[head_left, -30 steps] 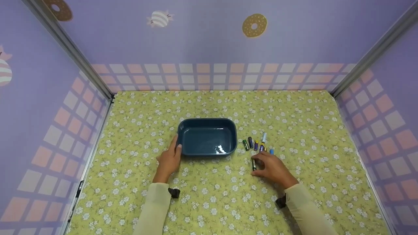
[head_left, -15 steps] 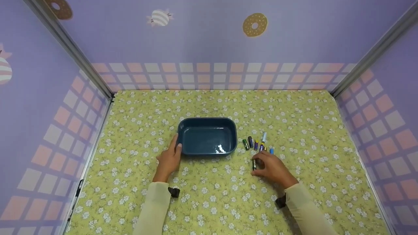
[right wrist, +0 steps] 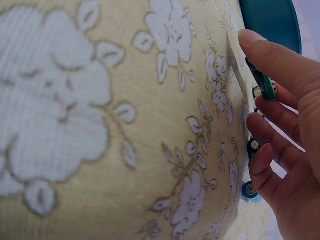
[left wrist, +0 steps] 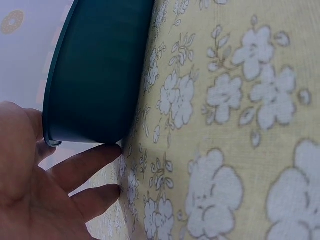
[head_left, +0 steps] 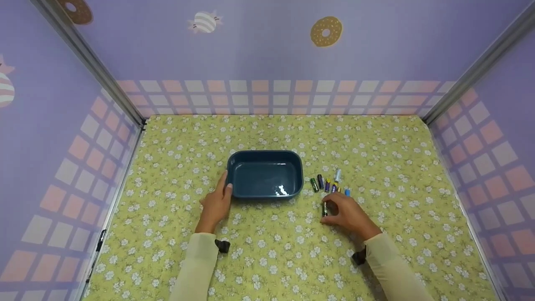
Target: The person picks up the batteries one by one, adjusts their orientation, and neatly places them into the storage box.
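A dark teal rectangular baking dish [head_left: 265, 179] stands on the flowered cloth. At its left end my left hand [head_left: 216, 205] grips the side, thumb at the rim and fingers against the outer wall; in the left wrist view the lower fingers reach down near the cloth beside the dish wall [left wrist: 100, 75]. My right hand [head_left: 347, 213] pinches a dark green battery [head_left: 324, 209] between thumb and fingertips, right of the dish. Its green end [right wrist: 269, 90] shows in the right wrist view. Just beyond that hand lie a green battery [head_left: 314, 184], a purple one [head_left: 327, 185] and several others.
A pale blue battery [head_left: 337, 175] lies at the back of the loose group, and a blue one [head_left: 347, 192] sits close to the right knuckles. Purple panels [head_left: 267, 54] with pink and white squares enclose the cloth-covered table [head_left: 267, 259] at the back and sides.
Barely anything differs. Both hands keep their places, with the battery still held by the right one; the whole head view shifts very slightly.
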`<state>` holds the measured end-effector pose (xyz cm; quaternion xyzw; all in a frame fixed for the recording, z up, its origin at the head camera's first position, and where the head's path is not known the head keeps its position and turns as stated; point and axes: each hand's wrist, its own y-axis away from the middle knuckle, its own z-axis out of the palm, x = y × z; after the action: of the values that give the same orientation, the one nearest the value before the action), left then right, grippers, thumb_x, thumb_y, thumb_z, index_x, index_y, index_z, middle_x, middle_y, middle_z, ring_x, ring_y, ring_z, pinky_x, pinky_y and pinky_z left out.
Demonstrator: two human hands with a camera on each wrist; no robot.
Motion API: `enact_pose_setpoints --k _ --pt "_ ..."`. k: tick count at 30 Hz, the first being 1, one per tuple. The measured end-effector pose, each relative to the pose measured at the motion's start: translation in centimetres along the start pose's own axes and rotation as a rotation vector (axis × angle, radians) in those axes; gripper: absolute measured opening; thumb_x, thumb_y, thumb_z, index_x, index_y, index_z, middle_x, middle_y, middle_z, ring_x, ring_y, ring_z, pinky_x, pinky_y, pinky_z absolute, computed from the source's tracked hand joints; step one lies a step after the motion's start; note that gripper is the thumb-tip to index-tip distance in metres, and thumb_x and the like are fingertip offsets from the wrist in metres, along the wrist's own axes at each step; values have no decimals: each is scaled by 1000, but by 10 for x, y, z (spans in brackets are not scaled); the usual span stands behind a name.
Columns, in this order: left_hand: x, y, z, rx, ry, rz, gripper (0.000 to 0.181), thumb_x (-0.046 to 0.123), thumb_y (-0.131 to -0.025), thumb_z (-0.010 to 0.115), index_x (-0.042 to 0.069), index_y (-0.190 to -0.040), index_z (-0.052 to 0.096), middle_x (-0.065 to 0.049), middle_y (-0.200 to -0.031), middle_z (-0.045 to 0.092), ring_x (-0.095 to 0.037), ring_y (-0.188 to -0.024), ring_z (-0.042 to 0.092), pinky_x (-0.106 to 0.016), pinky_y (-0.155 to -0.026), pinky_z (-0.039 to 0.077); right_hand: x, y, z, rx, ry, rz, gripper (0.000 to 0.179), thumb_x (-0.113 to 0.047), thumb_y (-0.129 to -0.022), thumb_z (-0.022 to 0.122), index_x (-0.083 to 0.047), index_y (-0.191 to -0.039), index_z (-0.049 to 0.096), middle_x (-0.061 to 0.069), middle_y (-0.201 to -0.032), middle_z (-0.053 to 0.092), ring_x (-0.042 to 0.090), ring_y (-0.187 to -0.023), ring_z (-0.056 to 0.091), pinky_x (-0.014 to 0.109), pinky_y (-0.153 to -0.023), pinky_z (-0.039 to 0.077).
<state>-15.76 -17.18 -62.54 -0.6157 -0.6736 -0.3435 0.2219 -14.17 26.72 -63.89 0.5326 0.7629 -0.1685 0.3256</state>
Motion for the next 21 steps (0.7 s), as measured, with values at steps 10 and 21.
enact_pose_setpoints --k 10,21 --pt "-1 0 2 0 -3 2 59 53 -110 30 40 -165 12 -19 -148 57 -50 -131 54 -81 -113 4 -4 -5 -4 31 -21 -5 52 -32 -81 89 -18 -126 68 -6 -109 65 13 -88 60 35 -75 53" --pt "-2 0 1 -14 5 1 63 57 -109 27 36 -166 10 -15 -156 49 -52 -139 46 -85 -110 -4 -8 -13 -12 72 -61 -74 52 -29 -81 90 -14 -126 70 -2 -101 64 22 -81 57 32 -69 49"
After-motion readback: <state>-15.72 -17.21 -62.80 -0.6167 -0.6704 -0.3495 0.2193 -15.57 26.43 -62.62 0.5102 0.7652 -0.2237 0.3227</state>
